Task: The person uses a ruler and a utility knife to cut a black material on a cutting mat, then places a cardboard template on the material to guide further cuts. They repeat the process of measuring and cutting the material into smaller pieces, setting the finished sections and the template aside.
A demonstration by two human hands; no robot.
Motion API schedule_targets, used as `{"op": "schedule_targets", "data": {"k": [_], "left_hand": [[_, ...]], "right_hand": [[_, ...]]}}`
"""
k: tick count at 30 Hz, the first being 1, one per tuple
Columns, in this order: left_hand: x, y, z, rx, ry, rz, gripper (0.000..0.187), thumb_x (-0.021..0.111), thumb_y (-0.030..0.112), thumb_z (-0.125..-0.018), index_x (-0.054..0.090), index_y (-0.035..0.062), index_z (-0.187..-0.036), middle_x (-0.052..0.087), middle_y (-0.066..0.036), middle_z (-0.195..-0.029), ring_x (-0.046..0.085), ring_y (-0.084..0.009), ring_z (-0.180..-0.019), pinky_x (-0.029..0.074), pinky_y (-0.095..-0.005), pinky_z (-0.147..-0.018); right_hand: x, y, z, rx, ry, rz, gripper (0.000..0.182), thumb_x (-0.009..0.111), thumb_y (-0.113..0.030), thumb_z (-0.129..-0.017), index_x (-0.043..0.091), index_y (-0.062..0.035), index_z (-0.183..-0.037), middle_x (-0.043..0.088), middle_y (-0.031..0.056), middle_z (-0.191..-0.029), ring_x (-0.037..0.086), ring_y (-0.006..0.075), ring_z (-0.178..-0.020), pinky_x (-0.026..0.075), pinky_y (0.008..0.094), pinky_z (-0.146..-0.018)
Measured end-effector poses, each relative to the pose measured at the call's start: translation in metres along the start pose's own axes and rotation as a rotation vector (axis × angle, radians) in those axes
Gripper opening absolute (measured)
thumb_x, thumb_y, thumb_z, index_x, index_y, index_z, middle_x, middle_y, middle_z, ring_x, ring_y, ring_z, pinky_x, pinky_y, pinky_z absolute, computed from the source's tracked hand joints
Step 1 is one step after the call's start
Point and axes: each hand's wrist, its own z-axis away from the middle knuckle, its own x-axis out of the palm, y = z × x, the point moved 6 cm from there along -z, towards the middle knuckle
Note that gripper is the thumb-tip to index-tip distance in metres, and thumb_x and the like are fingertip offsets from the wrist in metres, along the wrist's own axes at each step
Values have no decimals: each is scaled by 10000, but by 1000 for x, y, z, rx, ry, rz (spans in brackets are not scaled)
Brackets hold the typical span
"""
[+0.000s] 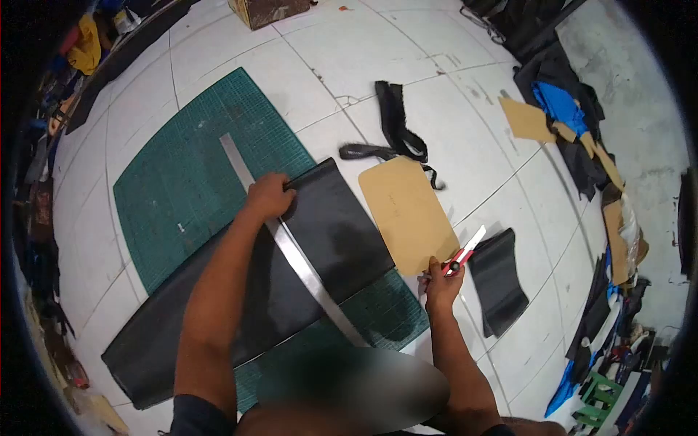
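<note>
A long metal ruler [294, 256] lies across a black sheet of leather-like material [331, 225], its far end reaching onto the green cutting mat [193, 152]. My left hand [270, 196] is closed over the ruler at the sheet's far edge; its fingertips are partly hidden. In my right hand [440, 288] is a red utility knife [459, 260], its blade out and pointing up and to the right. That hand is above the near corner of a tan cardboard template [407, 211], to the right of the sheet.
Black strips [396, 123] lie beyond the template. A smaller folded black piece [498, 283] rests on the white tiled floor [327, 51] at right. Scraps, blue cloth [560, 105] and a green stool [600, 396] line the right wall. A box [269, 11] stands far ahead.
</note>
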Motion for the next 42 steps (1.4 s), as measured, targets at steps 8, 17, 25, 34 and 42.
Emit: {"op": "schedule_targets", "data": {"k": [8,17,25,34,42], "left_hand": [[-72,37,46,321,188,397,253,668,195,-908,671,13,-1084,691,-150,-873,638,-271,-742,489,-379,-699],[-153,113,150,318,148,523,175,670,148,-911,664,-18,-965,589,-41,-724,532,-100,-659,396,-271,-579],[-159,131,176,310,57,876,84,683,56,-839,664,1,-900,635,-2,-743,568,-58,-640,403,-228,-575],[-159,190,205,466,-139,708,159,711,57,-725,686,-42,-846,664,-39,-716,605,-93,-625,426,-239,-577],[-154,191,192,369,-81,794,143,704,62,-769,683,-20,-884,677,-57,-747,621,-107,-665,431,-235,-616]], "right_hand": [[-18,-20,-34,-348,104,1206,389,645,-382,-894,557,-35,-1047,588,186,-1078,607,392,-1029,473,547,-824],[9,-86,4,-612,-77,655,762,857,-266,-758,478,55,-1335,552,245,-1250,549,407,-1175,420,513,-1027],[73,-162,49,-629,-1044,444,783,800,-389,-851,441,-82,-1475,509,212,-1424,516,351,-1268,420,431,-1065],[61,-186,63,-609,-1187,267,602,827,-241,-838,566,-13,-1331,554,167,-1410,502,266,-1346,307,402,-1186],[20,-149,68,-357,-982,280,306,747,-144,-921,636,6,-1163,654,102,-881,640,169,-832,516,323,-719]]}}
